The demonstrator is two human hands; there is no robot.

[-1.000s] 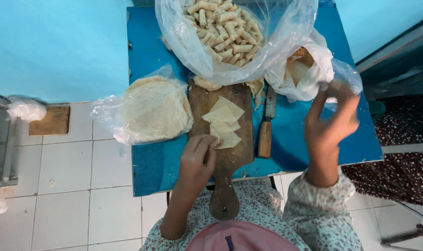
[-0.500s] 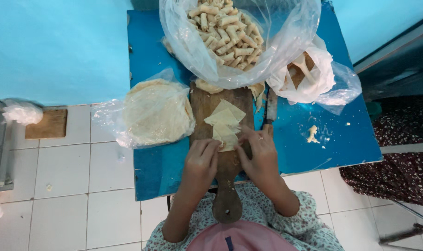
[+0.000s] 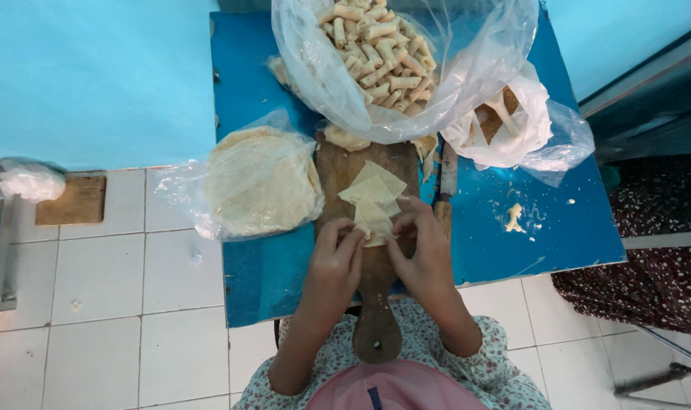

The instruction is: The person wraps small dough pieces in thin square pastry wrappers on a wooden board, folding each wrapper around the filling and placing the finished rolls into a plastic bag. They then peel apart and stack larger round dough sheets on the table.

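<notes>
A stack of pale dough wrappers (image 3: 374, 191) lies on a wooden cutting board (image 3: 339, 163) on the blue table (image 3: 254, 281). My left hand (image 3: 335, 262) and my right hand (image 3: 424, 250) sit side by side at the near end of the stack. Their fingertips pinch and fold the front wrapper (image 3: 373, 226) between them. Both forearms in floral sleeves reach in from the bottom edge.
A large clear bag of rolled pastries (image 3: 383, 49) fills the table's far side. A bagged stack of round flat sheets (image 3: 260, 182) lies left of the board. A knife (image 3: 446, 182), a crumpled white bag (image 3: 512, 125) and a dab of filling (image 3: 515, 218) are on the right. White tiled floor lies at left.
My right hand came down from above the table's right side to the wrappers on the board. Both hands now close on the front wrapper. A dab of filling shows on the table.
</notes>
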